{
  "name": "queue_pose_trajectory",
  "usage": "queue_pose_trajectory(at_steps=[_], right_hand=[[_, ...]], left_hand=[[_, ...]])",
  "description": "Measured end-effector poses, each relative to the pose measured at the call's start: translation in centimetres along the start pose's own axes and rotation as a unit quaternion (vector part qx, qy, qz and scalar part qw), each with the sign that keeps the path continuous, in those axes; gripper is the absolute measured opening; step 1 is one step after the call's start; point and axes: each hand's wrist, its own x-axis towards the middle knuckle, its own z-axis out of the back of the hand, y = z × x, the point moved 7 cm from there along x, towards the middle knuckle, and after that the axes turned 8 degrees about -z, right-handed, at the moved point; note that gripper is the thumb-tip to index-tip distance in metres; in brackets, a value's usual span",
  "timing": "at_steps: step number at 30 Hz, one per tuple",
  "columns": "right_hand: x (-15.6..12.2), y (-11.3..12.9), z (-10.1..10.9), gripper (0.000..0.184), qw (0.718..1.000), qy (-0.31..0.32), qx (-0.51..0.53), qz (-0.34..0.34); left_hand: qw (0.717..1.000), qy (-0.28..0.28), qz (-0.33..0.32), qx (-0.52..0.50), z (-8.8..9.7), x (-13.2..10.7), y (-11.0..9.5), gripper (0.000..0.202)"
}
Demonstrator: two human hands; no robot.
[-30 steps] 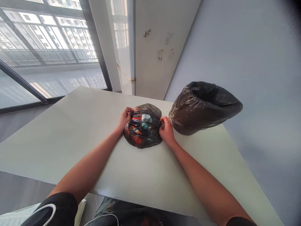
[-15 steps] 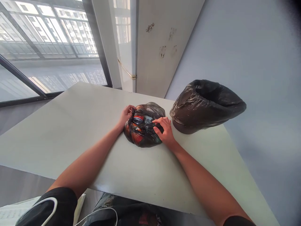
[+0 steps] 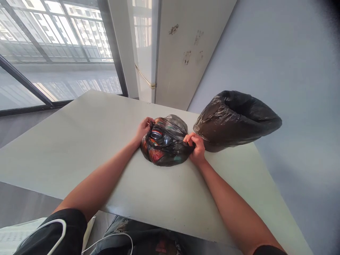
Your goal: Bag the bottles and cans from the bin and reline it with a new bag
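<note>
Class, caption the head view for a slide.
Left-hand grip and right-hand grip on a filled dark bag, beside an open black bag on a table.

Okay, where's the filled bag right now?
In the head view, the filled bag is on the white table, between the left hand and the right hand, both gripping it, just left of the open black bag.

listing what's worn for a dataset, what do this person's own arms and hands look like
The bare left hand and right hand wear no gloves. A short black fabric left sleeve is crossed by a thin white curved line, perhaps a cable; a black fabric right sleeve shows too.
</note>
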Motion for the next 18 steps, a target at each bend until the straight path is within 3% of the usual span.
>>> queue_pose_trajectory(at_steps=[3,8,14,18], right_hand=[[-0.1,-0.7,-0.1,0.04,0.999,-0.003,-0.032,-0.029],[-0.6,-0.3,-1.7,0.036,0.982,0.101,-0.155,0.036],[-0.4,-0.5,-2.4,0.038,0.972,0.161,-0.167,0.035],[-1.0,-0.5,-3.8,0.017,0.943,0.222,-0.233,0.09]], left_hand=[[1.0,0.002,-0.007,0.0,0.1,-0.1,-0.2,0.018],[0.997,-0.019,-0.015,-0.071,0.3,-0.2,-0.6,0.042],[0.998,-0.023,-0.019,-0.051,0.3,0.2,0.0,0.039],[0.999,-0.036,-0.015,-0.019,0.8,0.5,0.8,0.033]])
